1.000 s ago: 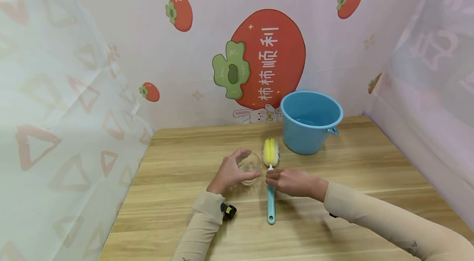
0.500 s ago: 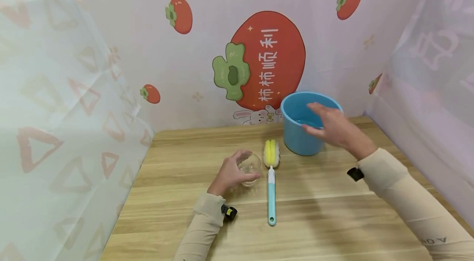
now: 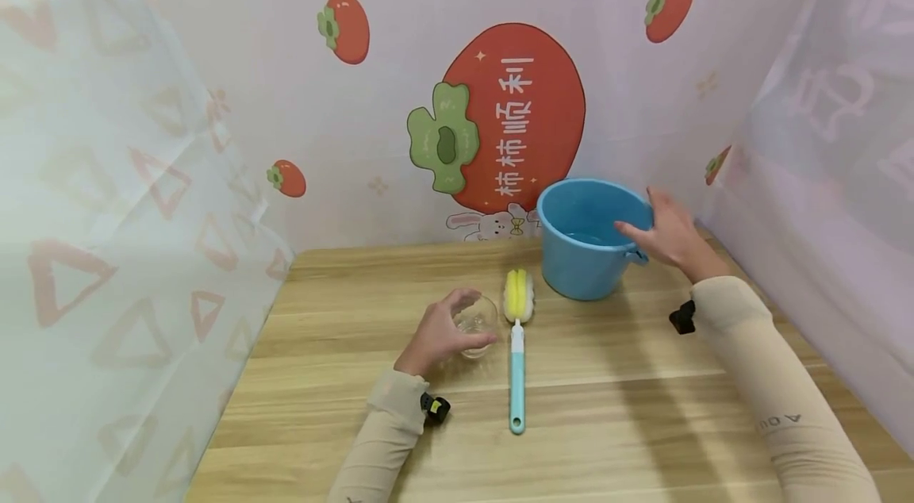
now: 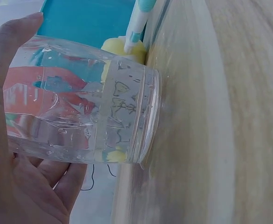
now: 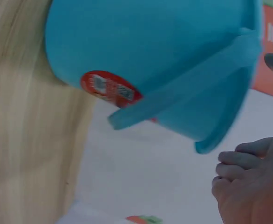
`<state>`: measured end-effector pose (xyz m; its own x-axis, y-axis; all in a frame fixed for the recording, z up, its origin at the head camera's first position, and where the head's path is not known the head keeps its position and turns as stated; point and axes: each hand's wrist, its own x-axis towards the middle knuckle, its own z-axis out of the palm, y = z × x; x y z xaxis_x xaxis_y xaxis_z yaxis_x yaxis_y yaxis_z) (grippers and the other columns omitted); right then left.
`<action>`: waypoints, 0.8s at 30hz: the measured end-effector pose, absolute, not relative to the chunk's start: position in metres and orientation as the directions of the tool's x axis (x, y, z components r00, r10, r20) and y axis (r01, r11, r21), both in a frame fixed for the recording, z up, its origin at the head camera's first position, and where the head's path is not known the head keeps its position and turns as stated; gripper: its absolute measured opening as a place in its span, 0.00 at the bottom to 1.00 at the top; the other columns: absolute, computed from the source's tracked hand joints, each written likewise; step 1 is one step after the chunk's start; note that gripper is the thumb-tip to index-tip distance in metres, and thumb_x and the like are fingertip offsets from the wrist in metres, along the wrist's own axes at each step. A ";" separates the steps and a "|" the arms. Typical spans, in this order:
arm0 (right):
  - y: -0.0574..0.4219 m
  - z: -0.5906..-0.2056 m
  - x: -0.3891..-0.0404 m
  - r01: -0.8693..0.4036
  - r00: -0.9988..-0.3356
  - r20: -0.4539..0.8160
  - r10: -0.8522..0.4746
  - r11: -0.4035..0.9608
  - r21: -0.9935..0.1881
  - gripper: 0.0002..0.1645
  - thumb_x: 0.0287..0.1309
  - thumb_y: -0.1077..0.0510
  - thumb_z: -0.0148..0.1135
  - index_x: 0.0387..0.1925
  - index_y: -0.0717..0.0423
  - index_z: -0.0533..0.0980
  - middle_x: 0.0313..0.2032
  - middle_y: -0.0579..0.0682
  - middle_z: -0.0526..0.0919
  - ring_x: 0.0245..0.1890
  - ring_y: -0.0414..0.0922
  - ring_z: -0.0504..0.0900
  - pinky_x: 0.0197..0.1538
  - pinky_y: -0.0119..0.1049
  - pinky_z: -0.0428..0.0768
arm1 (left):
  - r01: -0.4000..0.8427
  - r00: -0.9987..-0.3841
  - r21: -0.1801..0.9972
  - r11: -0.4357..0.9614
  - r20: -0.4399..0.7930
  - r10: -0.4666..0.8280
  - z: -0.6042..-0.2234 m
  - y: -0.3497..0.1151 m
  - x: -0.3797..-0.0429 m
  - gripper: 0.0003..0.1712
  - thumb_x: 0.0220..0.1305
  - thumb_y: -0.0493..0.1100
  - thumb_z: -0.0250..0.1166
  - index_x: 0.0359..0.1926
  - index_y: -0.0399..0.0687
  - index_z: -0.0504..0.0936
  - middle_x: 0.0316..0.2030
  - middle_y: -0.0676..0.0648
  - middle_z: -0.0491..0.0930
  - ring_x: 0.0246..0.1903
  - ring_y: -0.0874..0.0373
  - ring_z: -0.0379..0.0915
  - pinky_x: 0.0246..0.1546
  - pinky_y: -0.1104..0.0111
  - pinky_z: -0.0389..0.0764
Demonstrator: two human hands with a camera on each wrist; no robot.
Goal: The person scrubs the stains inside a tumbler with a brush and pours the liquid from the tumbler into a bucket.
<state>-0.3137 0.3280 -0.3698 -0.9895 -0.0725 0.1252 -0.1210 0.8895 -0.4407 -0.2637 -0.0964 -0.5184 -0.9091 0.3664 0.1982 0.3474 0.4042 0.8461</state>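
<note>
My left hand (image 3: 437, 335) curls around a clear cup (image 3: 477, 320) that stands on the wooden table. In the left wrist view the cup (image 4: 76, 107) has its base against the tabletop, thumb on one side and fingers on the other. My right hand (image 3: 674, 233) hovers at the right rim of a blue bucket (image 3: 581, 269), thumb over the opening and fingers spread outside. The right wrist view shows a gap between that hand (image 5: 248, 177) and the bucket (image 5: 174, 42). Between cup and bucket lies a sponge-headed cleaning brush (image 3: 517, 364) with a light blue handle.
The bucket's carrying handle (image 5: 183, 88) hangs along its side near a red sticker (image 5: 109, 87). Behind the table (image 3: 607, 424) rises a printed cloth backdrop (image 3: 400, 51); more cloth closes off the left and right sides.
My right hand has let go of the brush, leaving it on the table, and moved right and away to the bucket's right rim. My left hand keeps its hold on the cup.
</note>
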 end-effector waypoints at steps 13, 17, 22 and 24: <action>0.327 -0.402 -0.335 -0.137 -0.989 0.117 -0.087 0.837 -0.530 0.61 0.73 0.42 0.54 0.82 0.65 0.27 0.83 0.71 0.31 0.83 0.70 0.32 0.78 0.76 0.42 | 0.342 -0.909 0.849 0.404 0.190 0.370 -0.521 -0.096 -0.263 0.48 0.50 0.52 0.86 0.70 0.54 0.74 0.69 0.44 0.78 0.72 0.45 0.73 0.72 0.47 0.74; 0.326 -0.404 -0.332 -0.132 -0.988 0.137 -0.066 0.814 -0.566 0.60 0.74 0.43 0.52 0.82 0.64 0.26 0.83 0.70 0.30 0.83 0.72 0.34 0.78 0.76 0.43 | 0.372 -0.897 0.839 0.399 0.214 0.387 -0.520 -0.097 -0.264 0.50 0.50 0.53 0.86 0.71 0.49 0.74 0.69 0.42 0.78 0.71 0.43 0.74 0.71 0.47 0.74; 0.325 -0.404 -0.330 -0.116 -0.991 0.124 -0.054 0.815 -0.568 0.59 0.74 0.44 0.52 0.83 0.64 0.27 0.83 0.68 0.29 0.83 0.70 0.33 0.79 0.73 0.40 | 0.385 -0.891 0.824 0.417 0.213 0.401 -0.517 -0.098 -0.264 0.51 0.49 0.55 0.86 0.72 0.49 0.73 0.69 0.41 0.78 0.71 0.43 0.74 0.71 0.46 0.74; 0.324 -0.404 -0.330 -0.112 -0.992 0.113 -0.058 0.826 -0.553 0.58 0.75 0.44 0.52 0.83 0.64 0.27 0.84 0.68 0.29 0.84 0.70 0.32 0.79 0.73 0.40 | 0.393 -0.886 0.817 0.422 0.214 0.411 -0.518 -0.100 -0.264 0.52 0.49 0.57 0.86 0.72 0.49 0.73 0.69 0.42 0.78 0.71 0.43 0.74 0.71 0.46 0.74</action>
<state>-0.3295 0.3244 -0.4040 -0.9918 -0.0580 0.1135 -0.1116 0.8256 -0.5532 -0.2643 -0.0999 -0.5178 -0.8862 0.4110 0.2138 0.3929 0.4221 0.8170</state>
